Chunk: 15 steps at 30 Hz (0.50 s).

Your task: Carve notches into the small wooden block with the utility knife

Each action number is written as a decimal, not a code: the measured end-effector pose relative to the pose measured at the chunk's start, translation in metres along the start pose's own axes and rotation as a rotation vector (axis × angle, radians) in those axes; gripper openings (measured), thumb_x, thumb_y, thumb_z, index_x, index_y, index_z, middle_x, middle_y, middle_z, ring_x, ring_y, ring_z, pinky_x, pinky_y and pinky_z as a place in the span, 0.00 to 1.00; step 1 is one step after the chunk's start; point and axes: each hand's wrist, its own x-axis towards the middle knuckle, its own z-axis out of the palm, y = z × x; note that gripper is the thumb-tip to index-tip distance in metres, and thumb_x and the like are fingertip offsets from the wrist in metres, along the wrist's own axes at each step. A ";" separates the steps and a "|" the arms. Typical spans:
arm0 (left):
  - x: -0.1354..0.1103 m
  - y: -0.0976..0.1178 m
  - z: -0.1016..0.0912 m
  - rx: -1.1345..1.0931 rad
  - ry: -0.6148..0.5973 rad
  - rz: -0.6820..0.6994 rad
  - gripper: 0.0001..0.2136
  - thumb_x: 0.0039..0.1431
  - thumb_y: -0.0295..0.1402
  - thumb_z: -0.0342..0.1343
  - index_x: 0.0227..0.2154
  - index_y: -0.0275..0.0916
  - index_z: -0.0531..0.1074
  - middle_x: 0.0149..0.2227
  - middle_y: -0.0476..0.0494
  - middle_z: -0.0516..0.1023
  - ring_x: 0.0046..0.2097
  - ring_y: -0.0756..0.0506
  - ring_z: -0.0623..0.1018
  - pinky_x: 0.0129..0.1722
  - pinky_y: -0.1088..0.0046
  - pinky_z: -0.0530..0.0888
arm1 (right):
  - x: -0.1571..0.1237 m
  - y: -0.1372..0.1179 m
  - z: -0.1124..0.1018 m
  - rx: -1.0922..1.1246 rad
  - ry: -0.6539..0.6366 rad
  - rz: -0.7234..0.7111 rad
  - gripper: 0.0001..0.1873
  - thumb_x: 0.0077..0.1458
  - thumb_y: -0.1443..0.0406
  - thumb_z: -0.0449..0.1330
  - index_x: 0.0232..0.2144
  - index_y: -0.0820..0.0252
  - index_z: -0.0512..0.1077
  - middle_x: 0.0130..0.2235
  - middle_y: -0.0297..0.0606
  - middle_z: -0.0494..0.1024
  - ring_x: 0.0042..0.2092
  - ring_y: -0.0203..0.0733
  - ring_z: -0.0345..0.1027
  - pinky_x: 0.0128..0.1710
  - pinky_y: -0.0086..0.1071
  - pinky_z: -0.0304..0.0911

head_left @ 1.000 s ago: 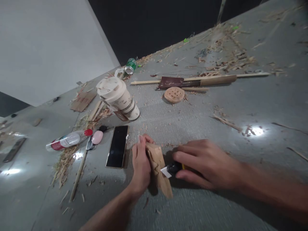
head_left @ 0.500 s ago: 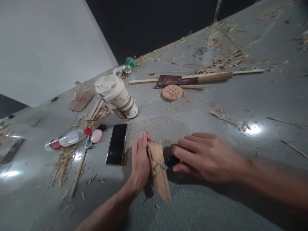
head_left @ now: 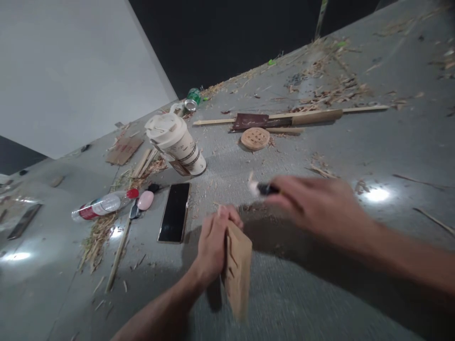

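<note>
My left hand [head_left: 213,244] grips a pale piece of wood [head_left: 239,270] by its far end, holding it tilted on edge above the grey floor. Dark cut grooves mark the wood's left face. To the right, my right hand [head_left: 309,199] is closed around the black handle of a utility knife [head_left: 266,189]. The blade is smeared by motion, with a light chip of wood near its tip. Knife and wood are apart. A phone [head_left: 174,212] lies just left of my left hand.
A white lidded cup [head_left: 183,147] stands beyond the phone. Farther off lie a round carved wooden disc [head_left: 255,139], a brown-sheathed tool [head_left: 250,121] and a green can [head_left: 192,99]. At left are a plastic bottle [head_left: 101,206], a pink oval object [head_left: 145,201] and scattered shavings [head_left: 97,237].
My right hand has lifted the knife off the wood and moved it away, up in the picture. The wood has turned in my left hand and come nearer.
</note>
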 end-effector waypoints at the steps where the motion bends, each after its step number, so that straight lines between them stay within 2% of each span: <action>1: -0.003 -0.002 0.003 -0.043 -0.058 -0.023 0.33 0.72 0.68 0.50 0.24 0.44 0.63 0.21 0.54 0.58 0.23 0.50 0.60 0.24 0.72 0.62 | 0.002 0.012 -0.002 -0.016 0.031 0.125 0.27 0.83 0.49 0.46 0.37 0.56 0.73 0.24 0.30 0.70 0.22 0.35 0.54 0.25 0.36 0.42; 2: -0.005 -0.005 0.005 -0.072 -0.082 -0.043 0.33 0.73 0.68 0.49 0.25 0.44 0.63 0.21 0.55 0.57 0.23 0.50 0.60 0.24 0.72 0.62 | 0.004 0.024 -0.004 -0.034 0.015 0.241 0.27 0.82 0.47 0.46 0.38 0.55 0.74 0.24 0.31 0.69 0.22 0.36 0.55 0.25 0.36 0.43; 3: -0.006 -0.006 0.006 -0.081 -0.076 -0.055 0.32 0.74 0.67 0.49 0.25 0.44 0.63 0.21 0.55 0.57 0.23 0.50 0.60 0.24 0.72 0.62 | 0.005 0.033 -0.005 -0.036 0.052 0.288 0.28 0.81 0.46 0.47 0.36 0.55 0.73 0.22 0.31 0.67 0.22 0.37 0.55 0.25 0.35 0.44; 5: -0.004 -0.008 0.006 -0.059 0.007 -0.061 0.31 0.74 0.66 0.50 0.27 0.44 0.65 0.22 0.54 0.60 0.24 0.49 0.61 0.25 0.72 0.63 | 0.006 0.042 -0.004 -0.018 0.040 0.303 0.27 0.80 0.46 0.48 0.35 0.54 0.72 0.22 0.30 0.66 0.22 0.37 0.57 0.25 0.34 0.46; 7: 0.001 -0.009 0.004 -0.003 0.129 -0.043 0.30 0.75 0.65 0.49 0.29 0.44 0.67 0.23 0.53 0.62 0.25 0.48 0.63 0.26 0.71 0.64 | 0.004 0.036 -0.002 0.072 -0.040 0.210 0.27 0.80 0.47 0.48 0.36 0.55 0.74 0.23 0.31 0.70 0.21 0.37 0.60 0.24 0.33 0.48; 11: 0.010 -0.009 -0.001 0.154 0.319 0.013 0.30 0.77 0.64 0.46 0.28 0.44 0.69 0.27 0.49 0.68 0.30 0.44 0.68 0.32 0.67 0.68 | -0.005 0.000 0.005 0.247 -0.173 -0.110 0.26 0.82 0.49 0.47 0.40 0.57 0.75 0.29 0.33 0.78 0.28 0.37 0.70 0.30 0.33 0.53; 13: 0.011 -0.008 -0.001 0.249 0.379 0.021 0.31 0.78 0.63 0.45 0.28 0.44 0.70 0.29 0.46 0.71 0.33 0.43 0.70 0.36 0.64 0.70 | -0.009 -0.014 0.008 0.316 -0.237 -0.202 0.26 0.83 0.49 0.46 0.39 0.56 0.73 0.31 0.33 0.78 0.29 0.37 0.69 0.31 0.34 0.53; 15: 0.012 -0.007 0.000 0.318 0.415 0.018 0.31 0.78 0.62 0.44 0.28 0.44 0.70 0.31 0.45 0.73 0.35 0.42 0.72 0.39 0.63 0.70 | -0.011 -0.021 0.012 0.360 -0.297 -0.232 0.26 0.83 0.49 0.46 0.38 0.56 0.72 0.32 0.32 0.78 0.29 0.36 0.69 0.31 0.36 0.52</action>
